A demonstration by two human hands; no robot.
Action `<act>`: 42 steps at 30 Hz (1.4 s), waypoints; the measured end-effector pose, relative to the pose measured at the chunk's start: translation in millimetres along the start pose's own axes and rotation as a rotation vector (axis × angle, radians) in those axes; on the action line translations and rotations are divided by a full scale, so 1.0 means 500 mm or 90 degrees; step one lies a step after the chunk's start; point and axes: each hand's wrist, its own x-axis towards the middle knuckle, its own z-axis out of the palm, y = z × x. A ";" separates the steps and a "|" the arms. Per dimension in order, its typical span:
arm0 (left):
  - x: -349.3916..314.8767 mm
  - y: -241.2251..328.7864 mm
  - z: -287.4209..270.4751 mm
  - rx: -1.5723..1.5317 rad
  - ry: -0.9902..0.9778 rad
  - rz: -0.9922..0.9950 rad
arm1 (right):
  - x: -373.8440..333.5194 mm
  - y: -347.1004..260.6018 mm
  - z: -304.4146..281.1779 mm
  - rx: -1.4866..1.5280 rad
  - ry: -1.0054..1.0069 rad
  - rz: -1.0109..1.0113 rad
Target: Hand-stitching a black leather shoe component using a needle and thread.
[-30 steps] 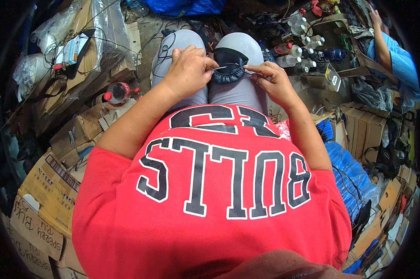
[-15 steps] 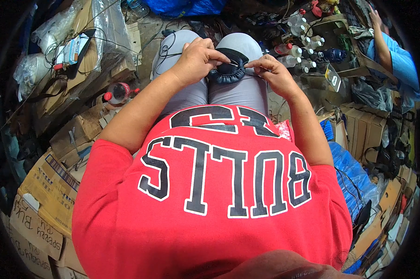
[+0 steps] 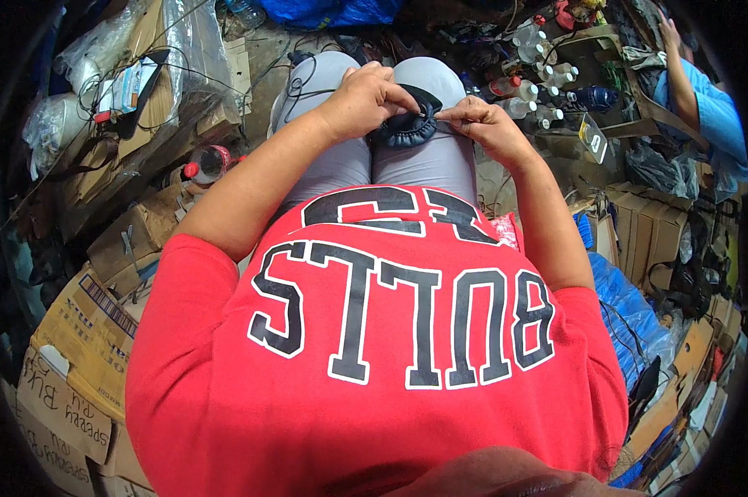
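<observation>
On my right thigh, over grey trousers, lies a dark round piece [image 3: 409, 137] with a gathered, ruffled rim and a hollow middle; its exact kind is unclear. My left hand [image 3: 368, 101] reaches over it, the fingers closed in a pinch at its inner edge. Opposite, my right hand [image 3: 488, 128] pinches close to the rim's right side. Anything thin between either set of fingertips is too small to make out. A flat black part [image 3: 419, 94] shows behind the ruffled rim. Across my left knee runs a thin black cord [image 3: 301, 93].
Several plastic bottles [image 3: 535, 87] stand beyond my right hand. A red-capped bottle [image 3: 208, 164] lies by my left forearm. Cardboard boxes [image 3: 80, 348] and plastic-wrapped sheets [image 3: 192, 66] crowd the left. Another person's blue sleeve [image 3: 718, 112] is at the far right, beyond a blue tarp [image 3: 622, 315].
My left hand has shifted slightly right and down over the ruffled piece. A short pale line between the hands no longer shows. My right hand has barely moved.
</observation>
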 end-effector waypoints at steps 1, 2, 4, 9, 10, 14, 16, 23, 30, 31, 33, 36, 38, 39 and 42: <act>0.005 0.000 -0.003 0.014 -0.006 0.018 | 0.002 0.001 -0.001 -0.010 -0.011 -0.026; 0.009 0.001 -0.007 0.015 -0.006 0.018 | 0.003 0.002 -0.001 -0.020 -0.023 -0.052; 0.017 0.005 -0.012 0.021 -0.022 0.076 | 0.004 0.003 -0.002 -0.044 -0.020 -0.059; 0.003 0.025 -0.006 0.041 0.000 0.089 | 0.000 0.003 0.006 -0.066 -0.006 -0.079; -0.004 0.031 -0.003 0.040 0.020 0.085 | -0.009 -0.007 0.015 -0.053 0.012 -0.064; -0.035 0.039 0.000 -0.042 0.057 -0.042 | -0.024 0.002 0.032 -0.008 0.064 -0.045; -0.022 0.024 0.003 -0.091 0.036 -0.068 | -0.020 -0.002 0.032 0.066 0.056 -0.016; 0.024 -0.021 0.025 -0.223 -0.018 -0.079 | 0.015 0.009 0.011 0.057 0.055 -0.050; -0.004 0.010 0.033 -0.412 -0.057 -0.282 | -0.013 0.000 0.048 0.120 0.088 -0.029; -0.002 0.010 0.036 -0.410 -0.058 -0.281 | -0.013 -0.001 0.051 0.150 0.094 -0.012; 0.002 0.009 0.043 -0.495 -0.045 -0.296 | -0.009 -0.003 0.055 0.178 0.101 -0.013; 0.007 0.022 0.040 -0.451 -0.040 -0.303 | -0.007 -0.013 0.058 0.195 0.103 -0.004; 0.016 0.040 0.026 -0.371 -0.054 -0.278 | -0.007 -0.021 0.055 0.182 0.106 0.005; 0.019 0.050 0.017 -0.292 -0.063 -0.256 | -0.005 -0.026 0.058 0.156 0.092 -0.003; 0.034 0.068 -0.014 -0.108 -0.072 -0.127 | 0.004 -0.034 0.047 0.100 0.070 -0.017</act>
